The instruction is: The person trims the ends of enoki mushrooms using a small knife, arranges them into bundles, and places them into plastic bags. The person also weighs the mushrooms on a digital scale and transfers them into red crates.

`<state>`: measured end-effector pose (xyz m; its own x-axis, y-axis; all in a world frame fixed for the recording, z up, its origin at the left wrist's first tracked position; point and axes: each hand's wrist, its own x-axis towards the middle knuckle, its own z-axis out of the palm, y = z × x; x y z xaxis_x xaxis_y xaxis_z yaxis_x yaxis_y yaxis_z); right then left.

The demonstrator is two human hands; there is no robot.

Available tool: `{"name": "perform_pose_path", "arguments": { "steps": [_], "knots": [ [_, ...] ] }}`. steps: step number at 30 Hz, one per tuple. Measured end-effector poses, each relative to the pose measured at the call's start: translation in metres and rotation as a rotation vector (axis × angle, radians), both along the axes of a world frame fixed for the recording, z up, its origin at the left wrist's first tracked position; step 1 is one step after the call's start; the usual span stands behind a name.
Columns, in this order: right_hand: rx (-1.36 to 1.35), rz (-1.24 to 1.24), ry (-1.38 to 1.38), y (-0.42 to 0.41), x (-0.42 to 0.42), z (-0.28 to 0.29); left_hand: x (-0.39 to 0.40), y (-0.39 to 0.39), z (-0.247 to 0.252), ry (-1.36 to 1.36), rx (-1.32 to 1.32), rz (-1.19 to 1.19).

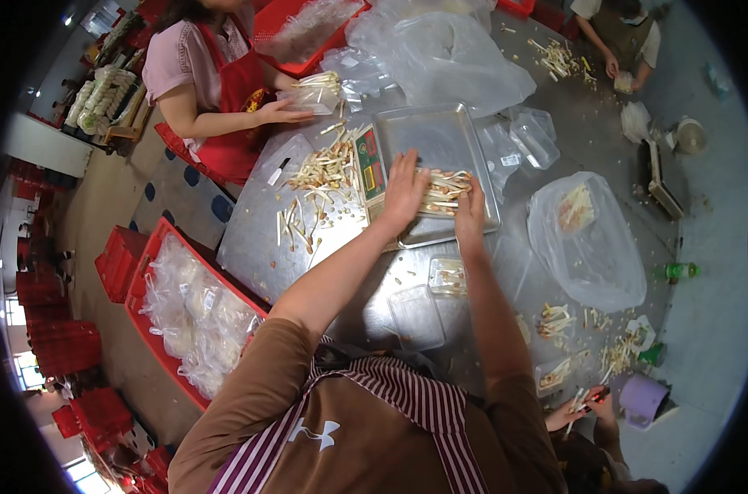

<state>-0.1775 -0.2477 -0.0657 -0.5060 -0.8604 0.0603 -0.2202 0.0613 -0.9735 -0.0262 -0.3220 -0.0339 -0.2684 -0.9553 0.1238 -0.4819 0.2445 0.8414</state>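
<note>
A bundle of long-stemmed mushrooms (442, 192) lies between my hands, over a metal tray (423, 123) on a scale (370, 162). My left hand (405, 188) presses its left end, fingers stretched forward. Around the right end, my right hand (470, 213) curls its fingers. Whether a container is under the bundle is hidden. Loose mushrooms (327, 167) are heaped left of the scale, close to a small knife (279, 171). Nearer my body are a clear plastic box (448, 276) holding mushrooms and another clear plastic box (416, 317).
A red crate (195, 386) of bagged goods stands left of the steel table (256, 247). Across from it, a co-worker in a red apron (235, 92) holds packed mushrooms. Plastic bags (448, 55) cover the far side. Other workers' hands (587, 407) are at lower right, near a purple mug (643, 398).
</note>
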Motion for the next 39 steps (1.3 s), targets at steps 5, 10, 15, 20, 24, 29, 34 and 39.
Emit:
{"name": "perform_pose_path", "arguments": {
  "steps": [5,10,15,20,24,29,34,39],
  "knots": [
    [-0.054,0.045,-0.129,0.001,-0.015,-0.017,-0.004,0.006,0.005,-0.311,-0.219,-0.06],
    [-0.044,-0.003,0.022,0.046,-0.03,0.03,0.013,0.004,-0.001,-0.042,-0.151,0.096],
    [0.298,0.033,0.282,0.151,-0.053,0.029,0.055,0.052,0.041,0.186,-0.179,0.055],
    [0.275,0.205,0.68,0.18,-0.04,0.002,0.096,0.118,0.033,0.243,-0.011,0.042],
    [0.125,0.247,0.807,0.161,-0.032,-0.012,0.121,0.165,0.006,0.213,0.144,0.086],
    [0.122,0.303,0.926,0.154,-0.03,-0.017,0.15,0.209,-0.009,0.213,0.335,0.157],
    [0.165,0.253,0.876,0.154,-0.03,-0.033,0.165,0.234,-0.016,0.266,0.449,0.135],
    [0.62,0.381,-0.403,0.158,-0.031,-0.008,0.141,0.231,-0.008,0.476,0.631,0.012]
  ]
}}
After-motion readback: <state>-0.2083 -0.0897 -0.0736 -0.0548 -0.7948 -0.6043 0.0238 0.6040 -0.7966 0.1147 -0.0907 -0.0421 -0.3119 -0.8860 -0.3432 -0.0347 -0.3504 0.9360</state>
